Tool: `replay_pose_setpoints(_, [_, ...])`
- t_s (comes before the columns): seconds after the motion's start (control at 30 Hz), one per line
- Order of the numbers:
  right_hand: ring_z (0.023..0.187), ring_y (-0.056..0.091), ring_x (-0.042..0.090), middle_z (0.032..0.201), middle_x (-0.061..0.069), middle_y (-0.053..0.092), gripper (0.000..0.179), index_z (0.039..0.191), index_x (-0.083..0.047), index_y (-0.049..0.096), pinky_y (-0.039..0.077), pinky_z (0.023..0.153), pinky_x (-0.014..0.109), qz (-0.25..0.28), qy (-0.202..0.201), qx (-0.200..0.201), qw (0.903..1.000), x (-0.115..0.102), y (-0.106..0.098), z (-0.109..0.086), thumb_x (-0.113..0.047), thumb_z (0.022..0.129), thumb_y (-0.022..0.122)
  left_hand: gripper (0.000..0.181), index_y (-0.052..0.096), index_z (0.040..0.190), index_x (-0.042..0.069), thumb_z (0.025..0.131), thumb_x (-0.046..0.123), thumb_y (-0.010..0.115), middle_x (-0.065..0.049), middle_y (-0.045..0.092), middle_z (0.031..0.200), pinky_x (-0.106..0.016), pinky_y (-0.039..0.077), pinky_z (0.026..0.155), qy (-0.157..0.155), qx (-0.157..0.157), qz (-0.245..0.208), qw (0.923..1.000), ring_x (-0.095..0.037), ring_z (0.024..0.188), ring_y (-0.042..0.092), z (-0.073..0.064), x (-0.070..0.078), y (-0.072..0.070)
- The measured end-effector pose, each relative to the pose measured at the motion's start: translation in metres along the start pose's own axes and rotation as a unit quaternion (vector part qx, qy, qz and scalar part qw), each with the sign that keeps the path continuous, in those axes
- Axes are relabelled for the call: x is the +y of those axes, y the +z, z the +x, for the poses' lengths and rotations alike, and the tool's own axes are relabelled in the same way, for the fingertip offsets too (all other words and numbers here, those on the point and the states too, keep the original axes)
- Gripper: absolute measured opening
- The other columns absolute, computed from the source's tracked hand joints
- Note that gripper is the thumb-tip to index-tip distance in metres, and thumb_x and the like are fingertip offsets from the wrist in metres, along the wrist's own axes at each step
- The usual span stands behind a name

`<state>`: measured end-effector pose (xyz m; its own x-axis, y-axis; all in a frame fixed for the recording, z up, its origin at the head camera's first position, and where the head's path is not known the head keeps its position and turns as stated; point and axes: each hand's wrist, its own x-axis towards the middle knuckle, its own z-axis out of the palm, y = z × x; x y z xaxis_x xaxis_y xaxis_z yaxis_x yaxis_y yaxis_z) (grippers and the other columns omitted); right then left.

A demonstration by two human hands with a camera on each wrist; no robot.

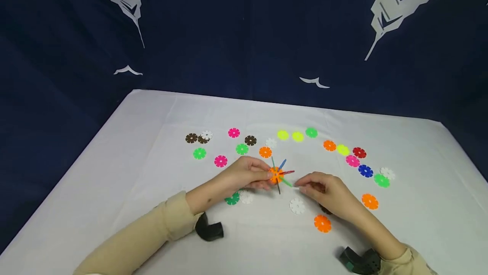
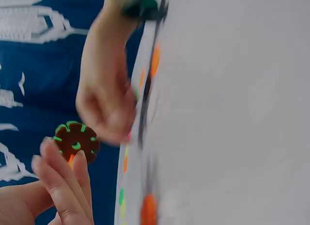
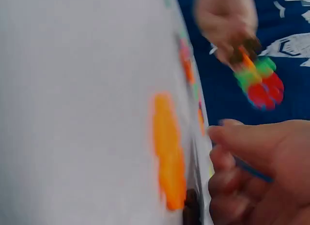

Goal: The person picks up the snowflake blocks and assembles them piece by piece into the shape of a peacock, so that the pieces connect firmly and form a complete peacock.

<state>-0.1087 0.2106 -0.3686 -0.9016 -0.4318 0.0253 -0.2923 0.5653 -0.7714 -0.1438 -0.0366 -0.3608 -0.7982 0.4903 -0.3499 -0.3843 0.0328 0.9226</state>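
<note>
My left hand pinches a cluster of small plastic notched discs. At its centre an orange notched disc faces up, with blue, red, green and dark discs standing out from it edge-on. A brown disc of the cluster shows by the fingertips in the left wrist view. Just right of the cluster, my right hand has its thumb and index finger together, pinching a thin notched disc seen edge-on. Its edge looks pale in the head view and blue in the right wrist view; I cannot tell its colour.
Loose notched discs lie spread on the white-covered table, among them a white disc and an orange disc before my hands. Others form an arc behind, such as a pink disc. A dark blue curtain hangs behind.
</note>
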Motion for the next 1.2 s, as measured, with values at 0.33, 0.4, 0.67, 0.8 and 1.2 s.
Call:
replay_pose_setpoints(0.33, [0.075, 0.047, 0.006, 0.081, -0.012, 0.047, 0.03, 0.09, -0.025, 0.059, 0.044, 0.064, 0.022, -0.136, -0.022, -0.046, 0.9894, -0.004, 0.012, -0.009, -0.034, 0.072, 0.081, 0.013, 0.067, 0.095, -0.004, 0.085, 0.004, 0.068, -0.009, 0.066, 0.068, -0.016, 0.045, 0.047, 0.038, 0.046, 0.162, 0.985, -0.011, 0.048, 0.054, 0.053, 0.006, 0.0])
replay_pose_setpoints(0.4, [0.075, 0.047, 0.007, 0.08, -0.012, 0.047, 0.031, 0.089, -0.023, 0.057, 0.045, 0.064, 0.023, -0.137, -0.01, -0.047, 0.9893, -0.007, 0.014, -0.009, -0.032, 0.071, 0.082, 0.013, 0.067, 0.091, -0.001, 0.083, 0.009, 0.071, -0.005, 0.064, 0.064, -0.016, 0.044, 0.048, 0.071, 0.047, 0.253, 0.9636, -0.011, 0.048, 0.052, 0.047, 0.005, -0.006])
replay_pose_setpoints(0.67, [0.059, 0.044, 0.007, 0.065, -0.009, 0.044, 0.032, 0.084, -0.018, 0.052, 0.039, 0.052, 0.021, -0.069, -0.037, -0.044, 0.996, -0.009, 0.019, -0.006, -0.016, 0.073, 0.081, 0.027, 0.062, 0.092, 0.013, 0.074, 0.02, 0.081, 0.0, 0.052, 0.075, -0.025, 0.04, 0.059, 0.143, -0.039, 0.507, 0.8493, -0.013, 0.063, 0.046, 0.006, 0.002, -0.026])
replay_pose_setpoints(0.8, [0.058, 0.052, 0.008, 0.065, -0.008, 0.049, 0.028, 0.086, -0.013, 0.052, 0.048, 0.054, 0.021, 0.007, -0.052, -0.04, 0.9978, -0.009, 0.023, -0.006, -0.005, 0.076, 0.077, 0.022, 0.057, 0.082, 0.014, 0.076, 0.015, 0.078, 0.002, 0.05, 0.07, -0.024, 0.039, 0.059, 0.163, -0.033, 0.517, 0.8395, -0.012, 0.064, 0.045, -0.002, -0.002, -0.024])
replay_pose_setpoints(1.2, [0.076, 0.068, 0.025, 0.084, 0.015, 0.066, 0.01, 0.092, 0.005, 0.061, 0.055, 0.067, 0.033, 0.215, -0.086, 0.053, 0.9713, -0.022, 0.041, -0.007, 0.006, 0.083, 0.066, 0.018, 0.059, 0.102, -0.009, 0.086, -0.001, 0.063, -0.018, 0.068, 0.084, -0.027, 0.055, 0.068, -0.004, -0.059, 0.019, 0.9981, -0.025, 0.075, 0.068, -0.027, -0.019, -0.009])
